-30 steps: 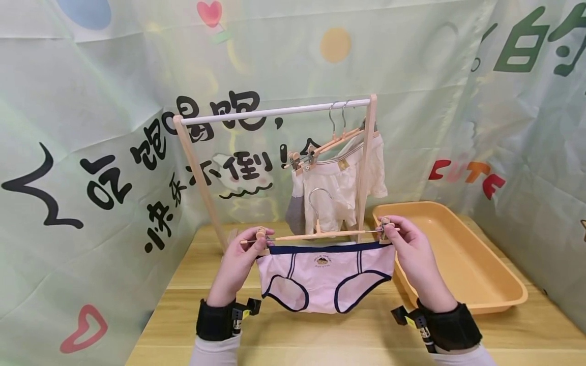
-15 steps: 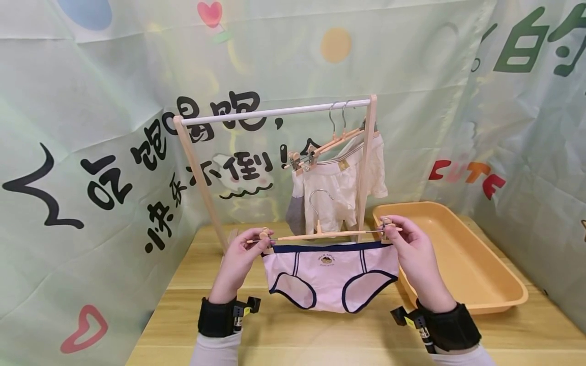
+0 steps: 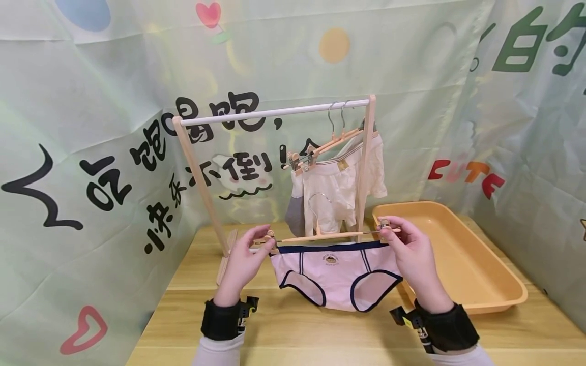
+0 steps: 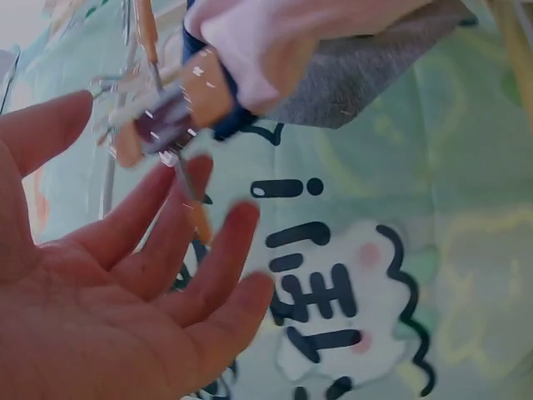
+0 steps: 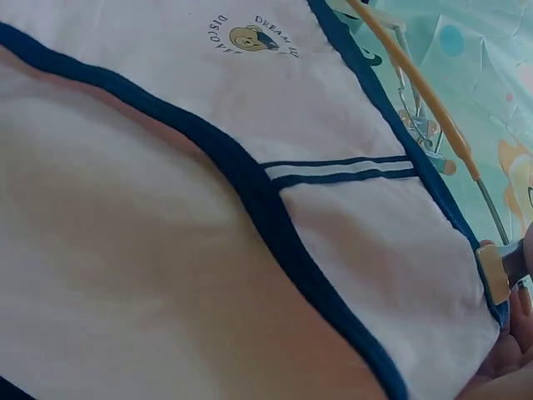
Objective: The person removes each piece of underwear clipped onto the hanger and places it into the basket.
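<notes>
Pale pink underpants with navy trim hang by the waistband from an orange clip hanger, held over the table. My right hand pinches the hanger's right clip; in the right wrist view that clip grips the waistband corner. My left hand is at the left clip. The left wrist view shows this left hand with thumb and fingers spread around the clip, the thumb apart from it. The clip is blurred there, and it bites the navy waistband.
A small rack with a white rail stands behind the hands. Near its right end hang two hangers with cream garments and a grey-and-white piece. A yellow tray lies at the right on the wooden table. Printed cloth surrounds it.
My left hand has moved to the right along with the hanger's left end. The underpants have shifted right and slanted slightly. My right hand has hardly moved.
</notes>
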Available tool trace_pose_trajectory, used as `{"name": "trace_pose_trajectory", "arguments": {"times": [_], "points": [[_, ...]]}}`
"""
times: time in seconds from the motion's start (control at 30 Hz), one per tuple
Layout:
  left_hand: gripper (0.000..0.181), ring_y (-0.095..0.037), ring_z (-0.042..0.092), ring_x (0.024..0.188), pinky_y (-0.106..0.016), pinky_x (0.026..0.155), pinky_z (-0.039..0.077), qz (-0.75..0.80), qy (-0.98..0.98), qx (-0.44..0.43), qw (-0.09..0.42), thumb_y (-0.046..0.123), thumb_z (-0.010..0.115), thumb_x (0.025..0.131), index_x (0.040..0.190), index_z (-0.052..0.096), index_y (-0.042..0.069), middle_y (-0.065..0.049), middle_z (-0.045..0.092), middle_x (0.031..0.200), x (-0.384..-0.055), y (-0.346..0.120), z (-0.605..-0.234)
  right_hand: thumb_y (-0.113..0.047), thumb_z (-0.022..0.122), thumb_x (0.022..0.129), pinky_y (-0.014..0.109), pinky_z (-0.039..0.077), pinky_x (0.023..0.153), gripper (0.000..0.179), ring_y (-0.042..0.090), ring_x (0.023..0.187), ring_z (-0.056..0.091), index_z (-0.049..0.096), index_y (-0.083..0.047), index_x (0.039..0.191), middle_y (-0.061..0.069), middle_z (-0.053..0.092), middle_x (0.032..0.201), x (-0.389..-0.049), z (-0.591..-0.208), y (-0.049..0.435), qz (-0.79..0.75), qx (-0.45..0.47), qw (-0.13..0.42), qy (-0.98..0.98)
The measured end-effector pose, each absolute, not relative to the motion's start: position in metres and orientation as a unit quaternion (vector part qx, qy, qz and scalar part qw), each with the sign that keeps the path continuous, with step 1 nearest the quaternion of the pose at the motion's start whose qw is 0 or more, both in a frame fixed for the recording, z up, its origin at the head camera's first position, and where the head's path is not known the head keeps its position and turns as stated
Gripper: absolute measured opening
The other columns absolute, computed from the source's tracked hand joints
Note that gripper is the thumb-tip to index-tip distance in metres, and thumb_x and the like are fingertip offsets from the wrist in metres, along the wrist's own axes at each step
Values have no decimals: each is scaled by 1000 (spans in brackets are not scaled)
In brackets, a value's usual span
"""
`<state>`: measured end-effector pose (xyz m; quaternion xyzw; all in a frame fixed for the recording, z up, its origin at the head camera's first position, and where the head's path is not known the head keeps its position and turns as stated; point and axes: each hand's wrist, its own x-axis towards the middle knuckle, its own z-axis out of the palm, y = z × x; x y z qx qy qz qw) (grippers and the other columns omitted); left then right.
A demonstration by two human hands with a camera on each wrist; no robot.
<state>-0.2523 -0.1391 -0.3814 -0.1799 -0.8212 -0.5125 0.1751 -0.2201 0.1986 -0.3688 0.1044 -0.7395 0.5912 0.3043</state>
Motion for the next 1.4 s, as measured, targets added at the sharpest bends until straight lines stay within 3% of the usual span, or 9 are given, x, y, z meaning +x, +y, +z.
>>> {"name": "trace_pose_trajectory", "arguments": {"times": [0.17, 0.3, 0.33, 0.43, 0.57, 0.7, 0.97, 1.13, 1.4], "points": [[36, -25, 47, 116, -54, 97, 43, -439, -839, -191, 257, 25, 68, 87, 120, 63, 11, -13, 57, 124, -246, -128, -380, 1, 65, 84, 10, 52, 68, 27, 7, 77, 63, 64, 5, 111, -17, 67, 87, -219, -370, 195, 595, 127, 307, -732], [34, -23, 49, 114, -52, 94, 45, -430, -831, -222, 273, 25, 71, 85, 116, 65, 11, -11, 58, 121, -245, -121, -381, 3, 66, 83, 10, 52, 69, 27, 8, 78, 63, 65, 3, 109, -12, 66, 90, -219, -373, 191, 576, 150, 312, -741], [34, -21, 50, 113, -51, 89, 49, -432, -830, -227, 268, 26, 71, 85, 115, 65, 12, -10, 58, 121, -245, -120, -382, 3, 67, 82, 10, 52, 69, 27, 8, 78, 63, 66, 2, 109, -11, 66, 91, -219, -373, 190, 570, 153, 314, -743], [34, -18, 52, 112, -50, 91, 49, -440, -829, -239, 248, 30, 69, 86, 115, 65, 12, -9, 60, 120, -245, -115, -384, 4, 69, 80, 9, 51, 68, 28, 6, 77, 62, 67, 0, 107, -11, 64, 92, -219, -375, 186, 547, 159, 326, -755], [39, -15, 52, 112, -48, 98, 46, -439, -837, -248, 215, 38, 65, 88, 116, 65, 12, -6, 61, 119, -246, -106, -390, 5, 72, 77, 8, 49, 67, 29, 5, 76, 61, 68, -1, 105, -2, 64, 92, -218, -377, 181, 514, 165, 341, -770], [40, -13, 53, 111, -46, 97, 47, -439, -839, -261, 187, 41, 62, 89, 116, 65, 11, -4, 63, 117, -248, -100, -395, 2, 73, 77, 9, 46, 64, 27, 7, 74, 59, 70, -4, 103, 6, 65, 88, -217, -378, 177, 478, 175, 353, -785], [25, -11, 57, 104, -44, 93, 50, -444, -841, -270, 148, 33, 65, 89, 104, 69, 14, -3, 69, 106, -252, -97, -401, -7, 75, 78, 13, 47, 59, 25, 7, 72, 59, 70, -11, 102, 0, 64, 85, -215, -381, 172, 418, 189, 368, -809], [14, -11, 59, 96, -44, 86, 53, -442, -842, -278, 134, 26, 66, 88, 94, 70, 14, -2, 70, 97, -256, -94, -406, -4, 76, 74, 12, 46, 59, 29, 9, 72, 59, 71, -11, 102, 3, 66, 87, -215, -382, 170, 415, 189, 377, -806], [11, -10, 61, 91, -48, 84, 51, -457, -834, -287, 114, 27, 64, 90, 86, 69, 17, -1, 73, 96, -256, -90, -408, -5, 78, 71, 13, 46, 56, 31, 8, 71, 56, 71, -11, 100, 3, 67, 87, -216, -384, 167, 410, 199, 384, -803]]}}
